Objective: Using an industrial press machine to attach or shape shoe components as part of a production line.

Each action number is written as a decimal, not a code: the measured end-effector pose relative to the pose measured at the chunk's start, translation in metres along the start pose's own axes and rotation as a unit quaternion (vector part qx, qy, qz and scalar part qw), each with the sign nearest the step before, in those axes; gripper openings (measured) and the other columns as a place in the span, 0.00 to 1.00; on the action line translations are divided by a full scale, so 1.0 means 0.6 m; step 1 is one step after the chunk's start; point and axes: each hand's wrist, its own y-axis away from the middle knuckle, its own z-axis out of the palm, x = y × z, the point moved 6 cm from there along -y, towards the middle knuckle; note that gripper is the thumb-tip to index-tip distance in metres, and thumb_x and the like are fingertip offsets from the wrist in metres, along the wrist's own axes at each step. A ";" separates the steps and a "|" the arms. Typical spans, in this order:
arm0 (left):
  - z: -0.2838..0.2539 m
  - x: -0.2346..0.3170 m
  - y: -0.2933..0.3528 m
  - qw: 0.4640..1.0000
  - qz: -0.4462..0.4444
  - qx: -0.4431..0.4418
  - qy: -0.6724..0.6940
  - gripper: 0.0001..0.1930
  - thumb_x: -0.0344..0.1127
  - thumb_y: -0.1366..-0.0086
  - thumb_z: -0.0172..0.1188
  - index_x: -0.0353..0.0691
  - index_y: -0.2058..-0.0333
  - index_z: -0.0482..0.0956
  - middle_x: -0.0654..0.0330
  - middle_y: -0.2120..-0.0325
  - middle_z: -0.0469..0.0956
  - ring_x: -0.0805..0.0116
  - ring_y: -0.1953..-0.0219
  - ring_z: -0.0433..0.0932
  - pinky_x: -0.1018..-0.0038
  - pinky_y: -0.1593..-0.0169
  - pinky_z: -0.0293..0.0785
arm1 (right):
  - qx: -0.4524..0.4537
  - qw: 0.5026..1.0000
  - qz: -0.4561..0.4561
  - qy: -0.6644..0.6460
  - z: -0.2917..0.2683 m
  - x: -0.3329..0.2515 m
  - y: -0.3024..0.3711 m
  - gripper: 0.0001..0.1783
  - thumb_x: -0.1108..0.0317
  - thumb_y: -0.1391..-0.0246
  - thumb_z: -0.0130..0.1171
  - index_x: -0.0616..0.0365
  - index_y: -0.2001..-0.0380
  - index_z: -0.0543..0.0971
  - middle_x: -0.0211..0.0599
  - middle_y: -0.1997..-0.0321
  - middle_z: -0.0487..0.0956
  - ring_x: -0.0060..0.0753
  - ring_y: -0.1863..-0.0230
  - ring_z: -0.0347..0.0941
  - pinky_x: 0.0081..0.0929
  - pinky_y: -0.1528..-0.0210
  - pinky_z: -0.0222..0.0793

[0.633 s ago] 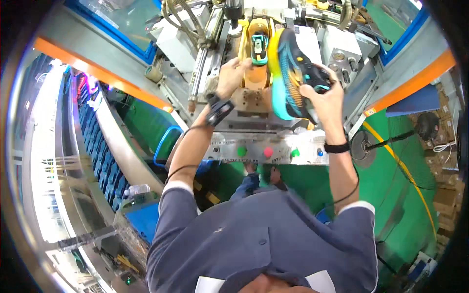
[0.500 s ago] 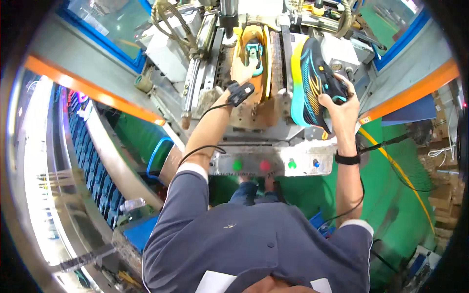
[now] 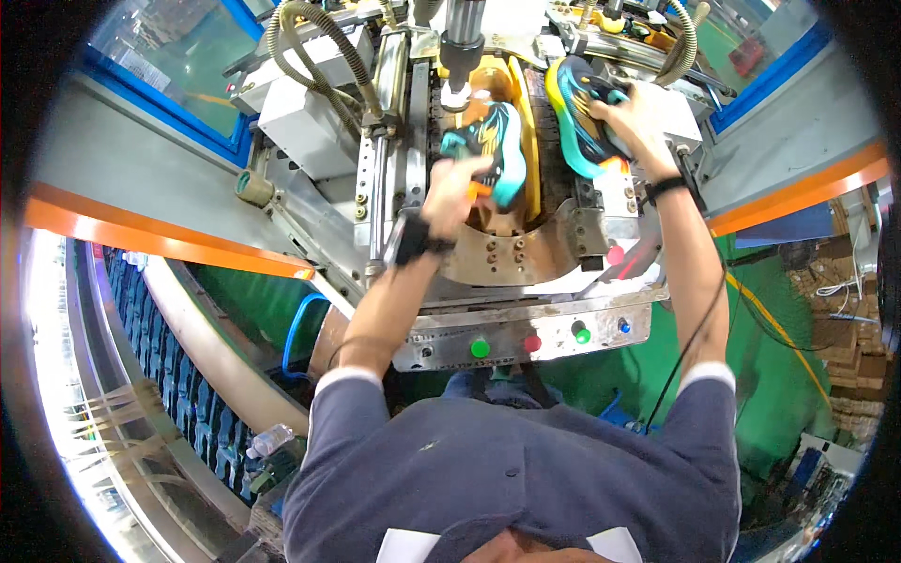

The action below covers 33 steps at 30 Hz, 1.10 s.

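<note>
In my left hand is a sneaker, dark with orange stripes and a teal sole. It is tipped on its side above the orange-yellow mould of the machine, and the hand is slightly blurred. My right hand grips a second sneaker by its opening. That one is dark with a yellow-to-teal sole, and it is held over the machine's right side, beside the mould. A metal press rod stands just behind the left sneaker.
A control panel with coloured buttons runs along the machine's front. Ribbed hoses and a metal rail flank the mould on the left. Orange-edged frames border both sides. A conveyor curves past on the far left.
The left sneaker, earlier down in the mould, is now raised and turned onto its side. My right hand has carried its sneaker farther back. The view has shifted slightly.
</note>
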 end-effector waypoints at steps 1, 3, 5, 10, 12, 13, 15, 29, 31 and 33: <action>-0.007 0.009 0.072 0.999 0.027 -0.017 0.027 0.12 0.34 0.39 0.62 0.34 0.59 0.78 0.58 0.65 0.81 0.67 0.64 0.81 0.70 0.61 0.79 | -0.028 0.999 -0.026 0.021 0.027 -0.041 -0.019 0.34 0.53 0.68 0.68 0.65 0.57 0.77 0.54 0.59 0.81 0.49 0.56 0.78 0.36 0.50 0.72; -0.045 0.018 0.204 0.997 0.055 0.051 0.032 0.18 0.29 0.40 0.62 0.32 0.51 0.73 0.56 0.60 0.79 0.69 0.61 0.79 0.70 0.61 0.78 | -0.096 0.992 -0.038 0.069 0.102 -0.109 -0.041 0.37 0.52 0.68 0.69 0.67 0.56 0.76 0.57 0.57 0.80 0.51 0.53 0.77 0.37 0.50 0.72; -0.072 0.024 0.325 0.993 0.084 0.079 0.015 0.23 0.27 0.38 0.59 0.32 0.44 0.68 0.57 0.56 0.78 0.69 0.59 0.79 0.73 0.56 0.77 | -0.157 0.984 -0.030 0.075 0.183 -0.128 -0.064 0.38 0.51 0.68 0.69 0.68 0.55 0.76 0.59 0.55 0.79 0.53 0.51 0.76 0.36 0.49 0.72; -0.177 0.010 0.569 0.959 0.121 0.255 -0.009 0.29 0.27 0.41 0.59 0.31 0.41 0.63 0.57 0.49 0.73 0.67 0.50 0.74 0.72 0.44 0.69 | -0.087 0.990 -0.077 0.084 0.363 -0.108 -0.062 0.29 0.55 0.60 0.68 0.65 0.58 0.77 0.61 0.58 0.79 0.55 0.55 0.78 0.41 0.52 0.74; -0.183 -0.003 0.653 0.914 0.201 0.351 0.035 0.25 0.27 0.38 0.57 0.32 0.42 0.65 0.57 0.51 0.75 0.68 0.50 0.75 0.70 0.48 0.72 | -0.107 0.985 -0.074 0.115 0.399 -0.137 -0.023 0.29 0.56 0.55 0.64 0.66 0.57 0.68 0.59 0.61 0.80 0.53 0.56 0.79 0.42 0.52 0.74; -0.190 -0.016 0.678 0.903 0.214 0.369 0.042 0.25 0.27 0.37 0.57 0.33 0.41 0.65 0.57 0.51 0.75 0.68 0.52 0.75 0.72 0.50 0.73 | -0.083 0.988 -0.066 0.115 0.407 -0.134 -0.019 0.29 0.56 0.54 0.64 0.66 0.57 0.68 0.58 0.61 0.80 0.53 0.56 0.79 0.42 0.53 0.74; -0.215 -0.068 0.738 0.868 0.232 0.435 0.066 0.25 0.29 0.36 0.58 0.34 0.41 0.65 0.57 0.53 0.75 0.68 0.58 0.77 0.78 0.57 0.76 | -0.079 0.989 -0.056 0.108 0.409 -0.137 -0.009 0.30 0.54 0.53 0.64 0.66 0.56 0.66 0.57 0.62 0.81 0.53 0.56 0.79 0.44 0.55 0.75; -0.082 -0.284 0.761 0.772 0.208 0.538 0.266 0.34 0.29 0.40 0.64 0.30 0.39 0.55 0.56 0.55 0.74 0.66 0.54 0.76 0.68 0.57 0.78 | -0.226 0.843 -0.460 -0.165 0.315 -0.138 0.621 0.10 0.73 0.52 0.58 0.56 0.63 0.77 0.41 0.61 0.76 0.47 0.57 0.73 0.40 0.55 0.71; -0.045 -0.268 0.753 0.793 0.222 0.512 0.244 0.14 0.29 0.38 0.61 0.35 0.53 0.74 0.59 0.60 0.80 0.69 0.60 0.80 0.73 0.61 0.79 | -0.281 0.845 -0.439 -0.118 0.405 -0.075 0.644 0.10 0.71 0.50 0.55 0.56 0.62 0.76 0.43 0.60 0.75 0.48 0.57 0.71 0.40 0.54 0.69; -0.026 -0.295 0.774 0.794 0.225 0.506 0.249 0.17 0.28 0.38 0.60 0.32 0.51 0.72 0.55 0.58 0.79 0.68 0.58 0.81 0.72 0.57 0.80 | -0.284 0.809 -0.499 -0.124 0.467 -0.044 0.660 0.10 0.72 0.48 0.51 0.55 0.62 0.76 0.43 0.61 0.74 0.49 0.55 0.69 0.42 0.48 0.64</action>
